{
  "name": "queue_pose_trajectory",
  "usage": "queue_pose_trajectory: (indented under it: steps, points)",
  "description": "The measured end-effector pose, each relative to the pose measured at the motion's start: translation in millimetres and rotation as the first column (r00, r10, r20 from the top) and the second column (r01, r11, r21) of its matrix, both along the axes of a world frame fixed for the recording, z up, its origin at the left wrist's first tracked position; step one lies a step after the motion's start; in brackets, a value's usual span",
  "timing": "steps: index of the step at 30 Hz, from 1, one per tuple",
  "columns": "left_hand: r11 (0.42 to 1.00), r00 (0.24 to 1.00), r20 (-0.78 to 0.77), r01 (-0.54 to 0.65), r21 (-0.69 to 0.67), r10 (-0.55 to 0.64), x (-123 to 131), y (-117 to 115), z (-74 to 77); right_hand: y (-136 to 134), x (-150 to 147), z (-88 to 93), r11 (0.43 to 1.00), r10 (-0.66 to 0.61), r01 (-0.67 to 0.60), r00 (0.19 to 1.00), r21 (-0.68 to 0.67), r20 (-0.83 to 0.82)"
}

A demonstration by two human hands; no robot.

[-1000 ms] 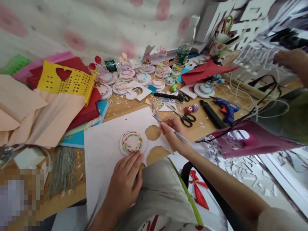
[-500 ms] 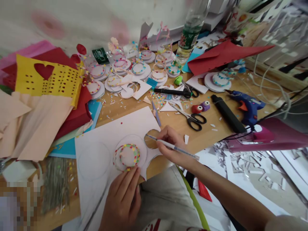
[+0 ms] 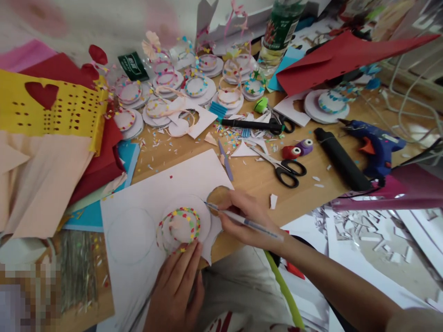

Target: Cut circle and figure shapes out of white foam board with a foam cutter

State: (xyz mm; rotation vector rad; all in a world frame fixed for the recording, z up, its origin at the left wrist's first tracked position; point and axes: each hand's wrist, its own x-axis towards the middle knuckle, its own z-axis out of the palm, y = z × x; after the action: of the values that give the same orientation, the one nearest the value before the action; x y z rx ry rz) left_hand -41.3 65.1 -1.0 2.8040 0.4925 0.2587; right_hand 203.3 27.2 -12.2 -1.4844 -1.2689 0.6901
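Observation:
My right hand (image 3: 247,221) is closed around a thin pen (image 3: 242,220), whose tip rests at the right edge of a white paper disc (image 3: 206,219). On that disc sits a paper ring with coloured dots (image 3: 179,227). My left hand (image 3: 178,288) lies flat with fingers stretched out, its fingertips pressing the near edge of the ring. Disc and ring rest on a large white paper sheet (image 3: 138,203) with a pencilled circle (image 3: 129,235) at the left and a round cut-out (image 3: 217,193) by the pen tip.
Black-handled scissors (image 3: 282,168), a blue glue gun (image 3: 375,145), a black glue stick (image 3: 341,159) and red and purple punches (image 3: 297,150) lie on the wooden table (image 3: 311,184). Several finished rings (image 3: 197,87) stand behind. Coloured paper (image 3: 51,138) is piled at the left. A bottle (image 3: 280,32) stands behind.
The view has dipped and moved closer. My right hand has drawn the pen leftward and down, from the cut-out to the disc's right edge. My left hand stays pressed on the ring.

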Motion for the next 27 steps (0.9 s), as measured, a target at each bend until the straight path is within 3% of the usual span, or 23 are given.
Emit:
queue_pose_trajectory:
  steps: [14, 20, 27]
  points:
    - [1.000, 1.000, 0.011, -0.001, 0.005, 0.001, 3, 0, 0.7, 0, 2, 2.7, 0.997, 0.044, -0.050, 0.993, 0.058, 0.112]
    - [1.000, 1.000, 0.021, -0.023, 0.018, 0.022, 6, 0, 4.5, -11, -3, 5.9, 0.993, 0.064, -0.079, 0.985, 0.089, 0.161]
    - [0.999, 0.999, 0.033, -0.039, 0.024, 0.038, 7, 1, 6.6, -31, -17, 1.5, 0.993, 0.058, -0.090, 0.940, 0.081, 0.337]
